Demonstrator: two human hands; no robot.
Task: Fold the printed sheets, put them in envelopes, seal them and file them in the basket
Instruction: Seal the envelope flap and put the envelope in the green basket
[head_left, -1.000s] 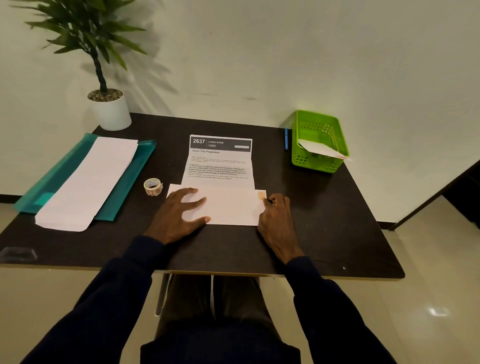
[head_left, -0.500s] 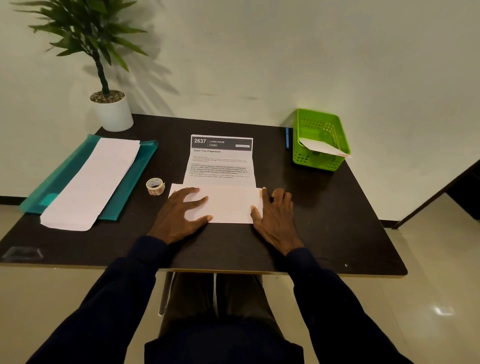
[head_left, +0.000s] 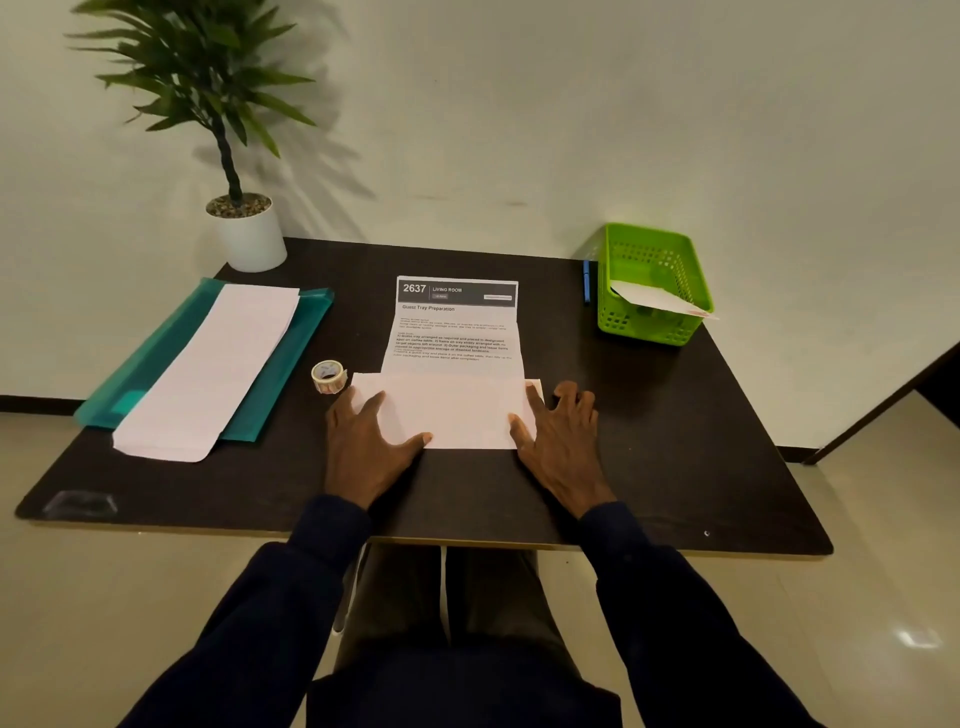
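Note:
A white envelope lies flat in the middle of the dark table. My left hand presses its left end with fingers spread. My right hand lies flat on its right end, fingers apart. Just beyond the envelope lies a printed sheet, creased, headed "2637 Living Room". A stack of white envelopes rests on a teal folder at the left. The green basket at the back right holds one sealed envelope that sticks out over its rim.
A small roll of tape stands left of the envelope. A potted plant occupies the back left corner. A blue pen lies beside the basket. The table's front edge is close to my sleeves.
My right hand, fingers bunched at the envelope's right corner a second ago, has opened and laid flat on the right end. My left hand has hardly moved.

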